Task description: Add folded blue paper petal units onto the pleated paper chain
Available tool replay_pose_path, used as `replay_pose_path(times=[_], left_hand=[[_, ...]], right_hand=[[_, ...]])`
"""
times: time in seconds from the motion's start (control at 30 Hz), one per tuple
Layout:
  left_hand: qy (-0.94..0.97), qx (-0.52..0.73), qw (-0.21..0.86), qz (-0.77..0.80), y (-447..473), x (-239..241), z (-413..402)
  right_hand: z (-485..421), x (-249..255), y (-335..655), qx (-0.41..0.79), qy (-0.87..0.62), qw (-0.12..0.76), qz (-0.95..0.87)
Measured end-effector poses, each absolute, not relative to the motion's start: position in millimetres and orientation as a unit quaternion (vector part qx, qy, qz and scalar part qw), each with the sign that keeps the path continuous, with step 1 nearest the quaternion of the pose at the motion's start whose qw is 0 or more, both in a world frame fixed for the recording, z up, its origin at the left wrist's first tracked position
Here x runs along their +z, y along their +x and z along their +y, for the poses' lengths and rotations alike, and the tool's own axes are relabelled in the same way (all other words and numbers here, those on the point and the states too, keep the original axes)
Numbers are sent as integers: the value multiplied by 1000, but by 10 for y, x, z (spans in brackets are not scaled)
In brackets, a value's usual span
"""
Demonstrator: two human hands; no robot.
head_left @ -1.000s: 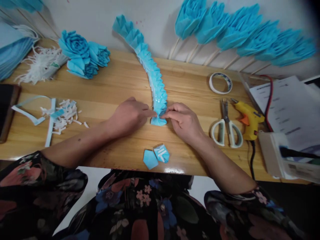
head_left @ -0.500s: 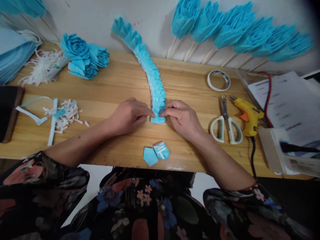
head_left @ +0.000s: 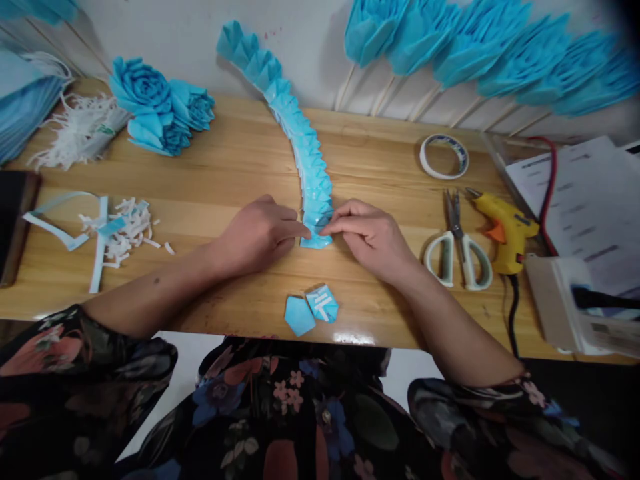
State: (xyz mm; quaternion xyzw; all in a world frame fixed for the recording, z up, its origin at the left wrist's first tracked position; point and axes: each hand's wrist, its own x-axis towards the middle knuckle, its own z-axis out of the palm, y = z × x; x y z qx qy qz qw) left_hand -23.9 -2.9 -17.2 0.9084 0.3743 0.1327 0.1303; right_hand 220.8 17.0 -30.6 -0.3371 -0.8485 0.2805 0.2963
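Observation:
A long curved chain of folded blue pieces (head_left: 299, 140) runs from the wall down to the middle of the table. At its near end, my left hand (head_left: 263, 233) is closed with the index fingertip pressed on the last flat fold. From the other side my right hand (head_left: 375, 237) pinches the same end between thumb and index finger. The two sets of fingertips nearly meet there and cover part of the fold. Closer to me lie two blue pentagon pieces (head_left: 300, 316), one plain and one with white strips on it.
Right of my hands are scissors (head_left: 456, 247), a yellow glue gun (head_left: 507, 230) and a tape roll (head_left: 444, 157). White scraps (head_left: 127, 233) and a dark phone-like object (head_left: 17, 227) lie left. Blue flowers (head_left: 145, 87) and stemmed ones (head_left: 425, 40) stand along the wall.
My fingertips have come closer together over the chain's near end. The view has shifted slightly; the other things keep their places.

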Motion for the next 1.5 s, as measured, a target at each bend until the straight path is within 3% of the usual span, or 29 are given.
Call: replay_pose_path(times=[0.23,0.5,0.83,0.97,1.17,1.5], left_hand=[[902,111,146,392,-228,-148,-26],[906,152,148,366,-256,-191,-16],[902,178,154,363,-256,-216,-12],[886,216,210,352,-281,-221,13],[766,314,404,389,-320,-153,37],[766,286,401,414,-303,-133,39]], right_hand=[[135,-336,2168,247,-351,263,-864],[200,-298,2227,289,-361,316,-829],[171,-355,2167,228,-352,289,-860],[168,-347,2158,226,-351,285,-863],[177,-342,2163,235,-356,274,-862],[195,-251,2185,306,-418,324,-792]])
